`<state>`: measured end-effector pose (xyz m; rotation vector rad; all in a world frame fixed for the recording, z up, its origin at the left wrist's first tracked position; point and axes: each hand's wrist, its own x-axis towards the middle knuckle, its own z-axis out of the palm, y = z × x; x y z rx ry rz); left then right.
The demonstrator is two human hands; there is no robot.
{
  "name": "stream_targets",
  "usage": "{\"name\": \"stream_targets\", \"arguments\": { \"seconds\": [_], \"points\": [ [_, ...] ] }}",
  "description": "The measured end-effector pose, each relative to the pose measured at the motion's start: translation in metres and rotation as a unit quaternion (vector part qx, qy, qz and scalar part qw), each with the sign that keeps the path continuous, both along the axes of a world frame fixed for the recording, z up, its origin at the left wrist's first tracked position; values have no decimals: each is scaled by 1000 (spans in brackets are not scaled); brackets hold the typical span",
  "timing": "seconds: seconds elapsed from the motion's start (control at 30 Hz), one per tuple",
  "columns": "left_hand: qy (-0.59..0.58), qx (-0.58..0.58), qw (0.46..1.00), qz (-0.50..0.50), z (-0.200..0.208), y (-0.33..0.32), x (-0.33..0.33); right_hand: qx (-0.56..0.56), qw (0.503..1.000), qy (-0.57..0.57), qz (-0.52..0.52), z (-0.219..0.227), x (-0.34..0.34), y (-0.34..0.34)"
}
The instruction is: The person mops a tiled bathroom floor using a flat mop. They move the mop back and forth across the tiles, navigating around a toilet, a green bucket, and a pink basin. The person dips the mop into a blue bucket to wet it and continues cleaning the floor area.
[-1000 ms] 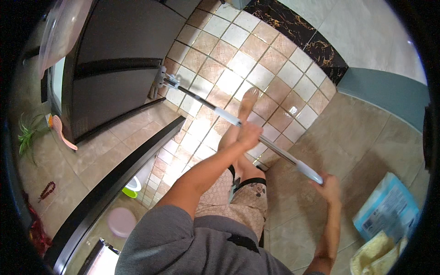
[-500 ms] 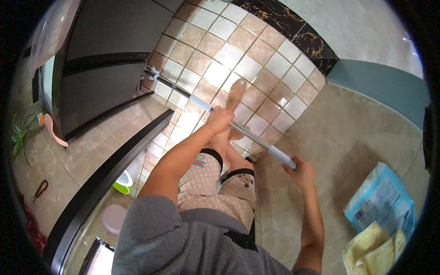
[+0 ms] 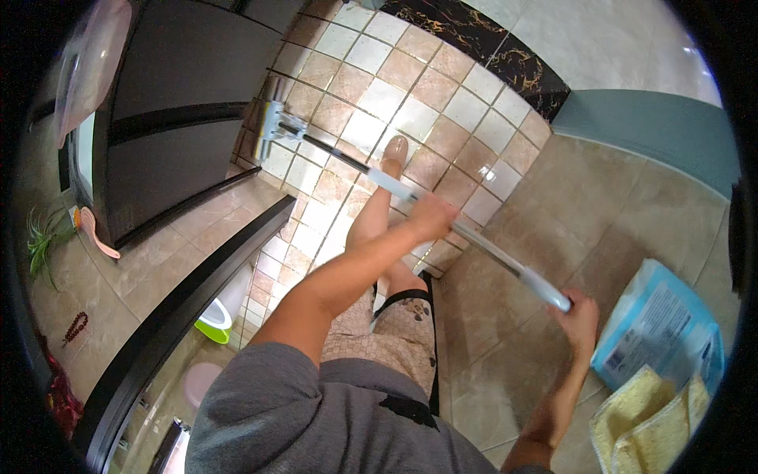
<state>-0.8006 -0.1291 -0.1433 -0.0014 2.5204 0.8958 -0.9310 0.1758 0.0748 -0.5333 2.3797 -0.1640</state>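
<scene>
A long mop (image 3: 347, 163) with a pale handle and a flat head (image 3: 268, 130) lies across the checkered tile floor (image 3: 442, 71). My left hand (image 3: 430, 217) is closed round the middle of the handle. My right hand (image 3: 578, 314) grips the handle's white end. The mop head rests on the tiles beside a dark cabinet (image 3: 170, 134). One bare leg and foot (image 3: 393, 150) stretch forward under the handle.
A blue plastic pack (image 3: 659, 332) and a yellow cloth (image 3: 643, 423) lie at the lower right. A dark ledge (image 3: 185, 292) runs along the left, with a green and white pot (image 3: 215, 324) and a pink lid (image 3: 197, 383) below it. A grey-blue wall (image 3: 655, 130) stands at the right.
The mop head has slid left toward the dark cabinet. Both hands stayed on the handle and the view shifted slightly.
</scene>
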Motion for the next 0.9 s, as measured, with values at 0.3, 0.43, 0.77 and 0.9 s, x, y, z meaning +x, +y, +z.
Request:
{"name": "stream_targets", "arguments": {
  "seconds": [0.3,0.43,0.77,0.9],
  "points": [
    [17,40,998,-38,0,-39,50,27,995,-37,-87,-6,82,-15],
    [11,-81,993,-82,-32,-77,52,-17,993,-36,-115,-48,86,-47],
    [-55,-170,979,-101,-58,-128,86,-66,986,-76,-134,-97,140,-94],
    [-3,-100,992,-81,-30,-97,88,-60,988,-66,-124,-27,135,-69]
  ]
}}
